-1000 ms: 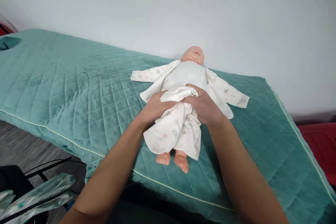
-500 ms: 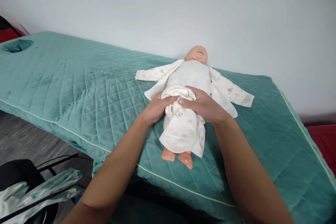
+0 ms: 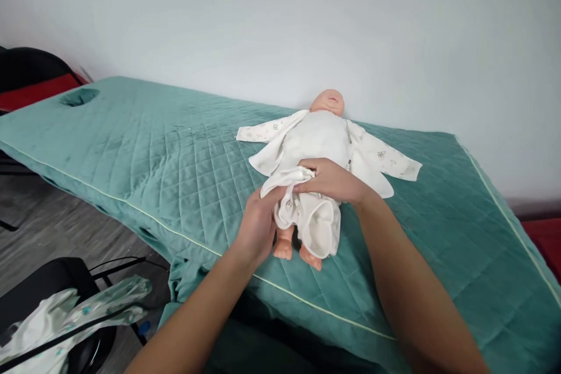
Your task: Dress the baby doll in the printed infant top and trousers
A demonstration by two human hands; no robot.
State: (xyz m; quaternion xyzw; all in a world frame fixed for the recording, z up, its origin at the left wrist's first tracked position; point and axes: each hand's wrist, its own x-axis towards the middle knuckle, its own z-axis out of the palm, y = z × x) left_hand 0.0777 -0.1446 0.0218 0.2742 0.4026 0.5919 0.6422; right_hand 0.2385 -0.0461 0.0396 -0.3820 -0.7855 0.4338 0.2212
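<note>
A baby doll [image 3: 316, 134] lies on its back on the green quilted bed, head toward the wall, with an opened white printed baby jacket [image 3: 385, 160] spread out around its torso. Over the doll's legs, white printed baby pants [image 3: 319, 225] are bunched up between my hands. My left hand [image 3: 259, 225] grips the cloth on the left side, beside the doll's leg. With thumb and fingers, my right hand [image 3: 328, 180] pinches the gathered cloth near the doll's middle. Both doll feet [image 3: 284, 247] stick out below the pants. Part of the left fingers is hidden by cloth.
The bed [image 3: 153, 146] runs along a pale wall, with a face hole [image 3: 80, 97] at its far left end. A black chair [image 3: 52, 280] at lower left holds clothes and a printed plastic bag [image 3: 109, 304]. Another chair [image 3: 35, 76] with red stands behind the bed.
The pants have been gathered up, so one leg opening now faces me and more of the doll's left-side leg shows. My left hand has moved lower. The view has tilted up.
</note>
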